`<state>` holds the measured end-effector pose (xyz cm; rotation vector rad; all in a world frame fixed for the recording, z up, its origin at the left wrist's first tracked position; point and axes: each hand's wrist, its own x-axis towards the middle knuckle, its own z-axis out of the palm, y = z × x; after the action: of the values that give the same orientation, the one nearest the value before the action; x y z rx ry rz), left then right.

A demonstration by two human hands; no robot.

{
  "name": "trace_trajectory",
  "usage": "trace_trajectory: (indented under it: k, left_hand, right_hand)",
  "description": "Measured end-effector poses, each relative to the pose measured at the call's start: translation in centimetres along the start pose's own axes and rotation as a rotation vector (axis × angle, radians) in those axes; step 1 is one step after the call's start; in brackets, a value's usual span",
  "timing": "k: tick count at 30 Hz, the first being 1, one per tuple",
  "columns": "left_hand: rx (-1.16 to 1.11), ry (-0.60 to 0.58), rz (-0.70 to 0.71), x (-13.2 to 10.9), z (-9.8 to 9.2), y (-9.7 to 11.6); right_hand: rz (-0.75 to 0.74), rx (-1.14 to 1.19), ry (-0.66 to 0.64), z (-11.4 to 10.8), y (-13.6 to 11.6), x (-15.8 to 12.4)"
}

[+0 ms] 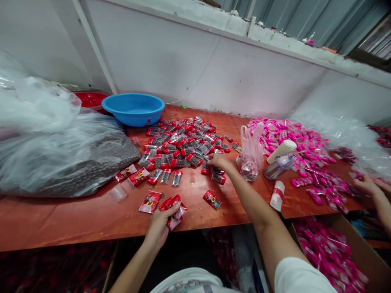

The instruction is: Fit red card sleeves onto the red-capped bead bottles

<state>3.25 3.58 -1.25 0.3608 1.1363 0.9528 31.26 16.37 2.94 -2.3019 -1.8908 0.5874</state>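
My left hand [161,221] is closed around several red printed cards [176,206] near the table's front edge. Just left of it another red card [150,202] lies flat. My right hand [220,161] reaches to the right side of a heap of small clear containers with red ends and dark contents [180,142]. Its fingertips are pinched together at the heap, and what they grip is too small to make out. Below that hand, a dark-filled container with a red card [212,199] lies by itself on the table.
A blue basin [133,109] and a large clear bag of dark contents [70,150] stand at left. To the right are a pink plastic bag [252,150], a bottle [278,166], a roll [277,195] and a pink heap [293,140]. Another person's hand [366,185] works at far right.
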Motion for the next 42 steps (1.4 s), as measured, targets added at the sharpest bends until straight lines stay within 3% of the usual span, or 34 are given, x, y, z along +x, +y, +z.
trace_trajectory:
  k: [3, 6, 10, 14, 17, 22, 26, 29, 32, 37, 42]
  left_hand:
    - [0.008, 0.008, -0.052, -0.2, 0.0, -0.2]
    - [-0.018, 0.013, -0.048, -0.1, -0.2, -0.2]
    - [-0.079, 0.037, 0.019, 0.2, -0.1, -0.3]
    - [-0.097, 0.018, 0.037, 0.6, 0.4, -0.9]
    - [-0.105, -0.013, 0.025, 0.9, 0.3, -1.3]
    - [-0.136, -0.041, 0.073, 0.8, -0.3, -1.6]
    - [-0.168, 0.007, 0.097, 0.8, -0.5, -1.5]
    - [-0.226, 0.057, 0.125, 1.0, -0.3, -1.4]
    - [-0.316, 0.111, 0.135, 1.1, 0.6, -1.5]
    - [-0.357, 0.107, -0.014, 0.8, 1.8, -1.4]
    - [-0.323, 0.154, -0.030, 0.5, 1.6, -1.2]
  right_hand:
    - [-0.066, 0.000, -0.118, -1.6, -0.3, -0.9]
    - [-0.169, 0.004, -0.208, -1.9, -1.5, -3.8]
    - [-0.302, 0.000, -0.218, 0.6, -4.2, -9.3]
    - [-0.454, -0.091, -0.048, 4.6, -6.1, -12.8]
    - [-0.452, -0.018, 0.006, 6.9, -6.0, -13.4]
    - [-0.366, 0.461, 0.038, 9.5, -4.6, -13.3]
    - [-0.243, 0.752, 0.095, 11.1, -3.8, -13.5]
    - [-0.163, 0.977, 0.023, 11.5, -3.9, -14.1]
    - [-0.177, 1.131, -0.051, 11.5, -5.0, -15.1]
    - [-0.269, 1.195, -0.172, 11.9, -7.9, -17.4]
    - [-0.354, 0.959, -0.178, 12.0, -8.8, -18.4]
